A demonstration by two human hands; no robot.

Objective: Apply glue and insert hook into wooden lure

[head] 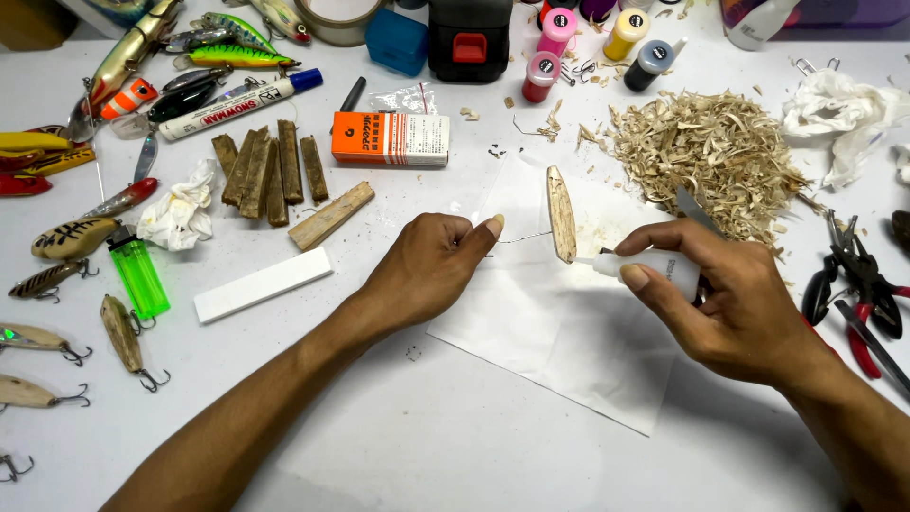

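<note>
Hands come first: both work low over a white table (455,446) strewn with craft gear. Right hand (730,308) is wrapped around a small white plastic glue bottle (654,268), thumb along its side, nozzle aimed left and touching the lower end of a carved wooden lure blank (561,213). Left hand (431,265) has thumb and forefinger pinched together on a thin wire (526,236), which runs rightward to the blank and seems to hold it up.

Under them lies a sheet of white paper (559,341), flat, with one corner creased. Beyond it sits a loose heap of pale, curly wood shavings (711,152), fibrous and dry-looking. At the right are a crumpled white tissue (839,114) and red-and-black pliers (858,294).

Left of centre lie rough brown wood strips (270,171), a paler split stick (332,215), a smooth white rectangular block (263,284), an orange cardboard box (391,138), a white marker with a blue cap (237,106) and a translucent green lighter (139,275). Glossy painted fishing lures (213,47) and plain wooden lures with hooks (123,332) line the left edge. Small paint bottles (588,43) with coloured bodies and black caps stand at the top.

The blank is a slim, leaf-shaped sliver of bare light wood, matte and slightly grainy. Its long axis runs nearly straight away from the person, top end tipped slightly left, and it hangs over the paper between the two hands.
</note>
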